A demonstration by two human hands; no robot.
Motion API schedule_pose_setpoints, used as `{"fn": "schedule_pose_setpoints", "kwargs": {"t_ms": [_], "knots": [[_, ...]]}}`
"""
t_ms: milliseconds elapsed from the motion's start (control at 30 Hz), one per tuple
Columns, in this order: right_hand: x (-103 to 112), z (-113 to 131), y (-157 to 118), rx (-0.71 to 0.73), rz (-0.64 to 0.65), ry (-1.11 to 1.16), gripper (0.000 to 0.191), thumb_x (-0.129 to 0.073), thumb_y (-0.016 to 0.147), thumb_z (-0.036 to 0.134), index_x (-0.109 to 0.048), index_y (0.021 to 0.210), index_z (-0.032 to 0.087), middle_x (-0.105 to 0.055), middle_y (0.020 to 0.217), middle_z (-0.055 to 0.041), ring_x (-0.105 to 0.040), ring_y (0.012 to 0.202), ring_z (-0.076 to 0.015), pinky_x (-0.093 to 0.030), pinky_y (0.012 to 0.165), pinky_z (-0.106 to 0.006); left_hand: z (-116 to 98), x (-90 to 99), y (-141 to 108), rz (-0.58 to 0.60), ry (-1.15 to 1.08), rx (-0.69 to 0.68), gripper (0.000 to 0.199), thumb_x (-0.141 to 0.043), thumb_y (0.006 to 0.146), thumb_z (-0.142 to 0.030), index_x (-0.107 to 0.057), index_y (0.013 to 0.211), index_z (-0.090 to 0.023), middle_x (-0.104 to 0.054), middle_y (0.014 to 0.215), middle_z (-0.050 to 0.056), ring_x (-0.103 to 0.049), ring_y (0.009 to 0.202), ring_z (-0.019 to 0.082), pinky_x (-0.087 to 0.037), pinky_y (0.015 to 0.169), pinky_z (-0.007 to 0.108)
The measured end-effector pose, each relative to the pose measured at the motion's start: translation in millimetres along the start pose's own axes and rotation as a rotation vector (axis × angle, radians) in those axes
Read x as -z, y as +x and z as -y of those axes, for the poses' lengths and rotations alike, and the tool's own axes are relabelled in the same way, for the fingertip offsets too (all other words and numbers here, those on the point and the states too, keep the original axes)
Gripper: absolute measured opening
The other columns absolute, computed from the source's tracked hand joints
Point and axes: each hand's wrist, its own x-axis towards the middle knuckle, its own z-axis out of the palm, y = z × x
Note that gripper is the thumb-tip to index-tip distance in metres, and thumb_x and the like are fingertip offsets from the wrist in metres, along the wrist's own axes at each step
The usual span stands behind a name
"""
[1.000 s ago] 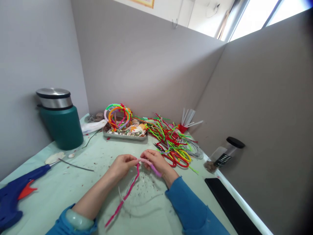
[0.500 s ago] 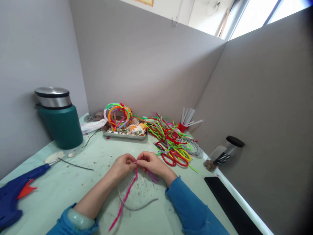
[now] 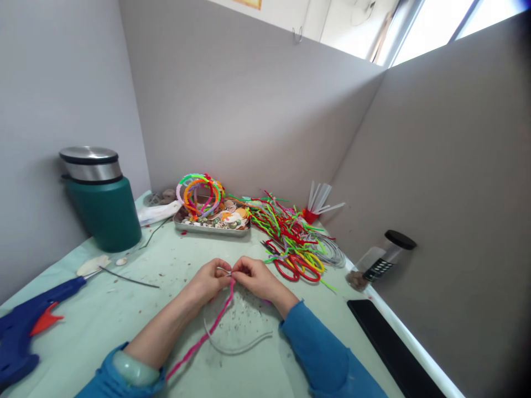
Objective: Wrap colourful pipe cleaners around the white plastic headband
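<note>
Fingertips (image 3: 226,282) of the left hand (image 3: 207,282) and right hand (image 3: 258,278) meet, pinching a fuzzy pink pipe-cleaner strand (image 3: 219,317) that runs toward the near edge of the table (image 3: 232,380); thin, curved grey wire (image 3: 236,352) crosses it, so turning could snag the two, and a slack pinch could let the strand slip.

We see white glare in the window (image 3: 427,27) at upper right. A soft shadow slants across the back partition (image 3: 249,99), and our view darkens, blurred, at its right edge.
</note>
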Motion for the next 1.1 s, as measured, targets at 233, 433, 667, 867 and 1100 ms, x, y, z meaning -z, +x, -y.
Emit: {"fn": "schedule_pose_setpoints", "kwargs": {"t_ms": [233, 433, 667, 867, 1100], "knots": [[0.0, 3.1, 0.2, -0.073, 0.026, 0.082, 0.008, -0.055, 0.075, 0.023, -0.057, 0.076, 0.015, -0.053, 0.064, 0.0032, -0.043, 0.054, -0.0068, -0.034, 0.050, -0.017, -2.0, -0.2, -4.7, -0.195, 0.634, -0.305, 0.020, -0.050, 0.067, -0.010, -0.048, 0.084, -0.021, -0.062, 0.077, 0.000, -0.056, 0.072, 0.014, -0.034, 0.061, 0.022], [1.9, 0.8, -0.6, -0.140, 0.075, 0.203, 0.010, -0.054, 0.077, 0.027, -0.055, 0.078, 0.016, -0.050, 0.060, 0.0041, -0.042, 0.047, -0.0063, -0.033, 0.043, -0.017, -4.2, 0.1, -10.5, -0.228, 0.828, -0.398, 0.014, -0.047, 0.072, -0.014, -0.049, 0.083, -0.022, -0.059, 0.075, 0.000, -0.054, 0.070, 0.015, -0.032, 0.060, 0.022], [5.3, -1.7, -0.2, -0.178, 0.105, 0.258, 0.010, -0.054, 0.077, 0.027, -0.054, 0.078, 0.017, -0.047, 0.051, 0.0057, -0.042, 0.042, -0.0066, -0.032, 0.038, -0.016, -4.5, 1.6, -9.0, -0.219, 0.834, -0.433, 0.009, -0.047, 0.074, -0.015, -0.052, 0.079, -0.021, -0.059, 0.075, 0.001, -0.053, 0.070, 0.014, -0.032, 0.061, 0.022], [4.9, -1.9, -0.2, -0.196, 0.102, 0.259, 0.011, -0.055, 0.077, 0.028, -0.053, 0.078, 0.017, -0.046, 0.049, 0.0065, -0.042, 0.040, -0.0063, -0.033, 0.037, -0.016, -6.0, 2.6, -8.3, -0.189, 0.763, -0.432, 0.011, -0.047, 0.075, -0.018, -0.057, 0.075, -0.020, -0.061, 0.072, 0.001, -0.053, 0.067, 0.014, -0.033, 0.060, 0.022], [6.3, 2.4, -1.6, -0.221, 0.125, 0.331, 0.015, -0.058, 0.076, 0.031, -0.054, 0.079, 0.016, -0.048, 0.051, 0.0063, -0.043, 0.041, -0.0061, -0.035, 0.039, -0.017, -10.3, 5.2, -6.7, -0.198, 0.573, -0.354, 0.015, -0.049, 0.073, -0.025, -0.063, 0.069, -0.020, -0.064, 0.065, 0.001, -0.053, 0.061, 0.014, -0.034, 0.058, 0.023]]}}
